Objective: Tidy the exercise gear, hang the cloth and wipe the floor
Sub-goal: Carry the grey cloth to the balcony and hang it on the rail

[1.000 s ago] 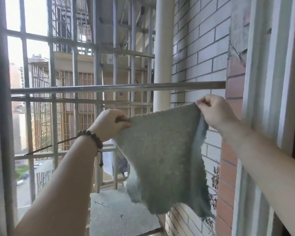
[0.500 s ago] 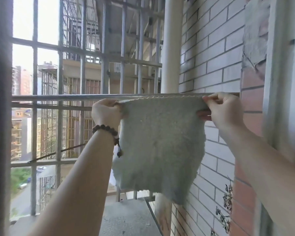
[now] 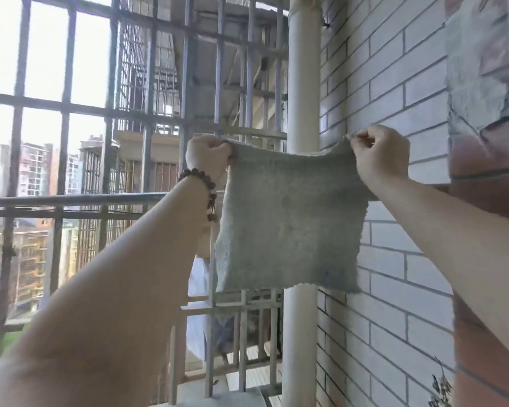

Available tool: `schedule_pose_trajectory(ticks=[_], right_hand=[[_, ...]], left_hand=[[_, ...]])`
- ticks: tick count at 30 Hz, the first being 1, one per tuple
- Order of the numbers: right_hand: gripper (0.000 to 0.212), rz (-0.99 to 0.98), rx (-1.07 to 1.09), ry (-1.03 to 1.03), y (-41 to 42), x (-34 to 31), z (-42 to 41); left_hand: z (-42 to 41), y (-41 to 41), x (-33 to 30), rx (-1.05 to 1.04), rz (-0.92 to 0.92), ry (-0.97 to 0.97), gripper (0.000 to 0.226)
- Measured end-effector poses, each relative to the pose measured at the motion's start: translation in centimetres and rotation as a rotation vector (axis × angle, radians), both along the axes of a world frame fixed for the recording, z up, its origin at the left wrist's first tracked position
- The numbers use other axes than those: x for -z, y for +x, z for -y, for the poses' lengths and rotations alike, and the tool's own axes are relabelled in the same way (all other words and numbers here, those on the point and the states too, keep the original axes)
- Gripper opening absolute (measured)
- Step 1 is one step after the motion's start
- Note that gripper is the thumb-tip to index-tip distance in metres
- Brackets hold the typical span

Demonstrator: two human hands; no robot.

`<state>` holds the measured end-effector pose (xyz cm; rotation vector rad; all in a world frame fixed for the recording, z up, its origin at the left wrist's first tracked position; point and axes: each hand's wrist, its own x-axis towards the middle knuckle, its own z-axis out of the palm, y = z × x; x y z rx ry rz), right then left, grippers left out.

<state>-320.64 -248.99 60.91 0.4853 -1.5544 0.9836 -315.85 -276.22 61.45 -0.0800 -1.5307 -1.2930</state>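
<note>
A grey-green square cloth (image 3: 291,218) hangs stretched flat between my two hands. My left hand (image 3: 207,155), with a dark bead bracelet on the wrist, grips its top left corner. My right hand (image 3: 379,154) pinches the top right corner. The cloth's top edge is above the horizontal metal rail (image 3: 71,198), which runs from the left to the brick wall and passes behind the cloth. I cannot tell whether the cloth touches the rail.
A metal window grille (image 3: 147,113) closes off the space ahead. A white vertical pipe (image 3: 301,69) stands beside the white brick wall (image 3: 394,83) on the right. A concrete ledge (image 3: 227,398) lies below. Buildings show outside.
Both hands have lifted the cloth from rail height to well above the rail, keeping it stretched by its top corners.
</note>
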Motion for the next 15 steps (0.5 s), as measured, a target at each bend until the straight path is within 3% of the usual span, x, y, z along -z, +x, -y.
schedule_pose_trajectory(ticks=[3, 6, 7, 11, 15], right_hand=[[0.022, 0.146, 0.082, 0.158, -1.5, -1.2, -0.2], [0.029, 0.477, 0.191, 0.576, -1.9, -1.6, -0.3], [0.031, 0.547, 0.217, 0.658, -1.9, -1.7, -0.3], [0.026, 0.485, 0.152, 0.687, -0.7, -1.9, -0.4], [0.015, 0.495, 0.099, 0.839, 0.4, -1.9, -0.8]], left_hand=[[-0.3, -2.2, -1.3, -0.001, 0.115, -0.207, 0.018], [-0.5, -3.1, -1.2, -0.057, 0.484, -0.625, 0.031], [-0.3, -3.2, -1.3, -0.122, 0.523, -0.683, 0.03], [0.8, -2.5, -1.2, -0.253, 0.429, -0.69, 0.016], [2.3, -0.5, -0.6, -0.335, 0.459, -0.625, 0.02]])
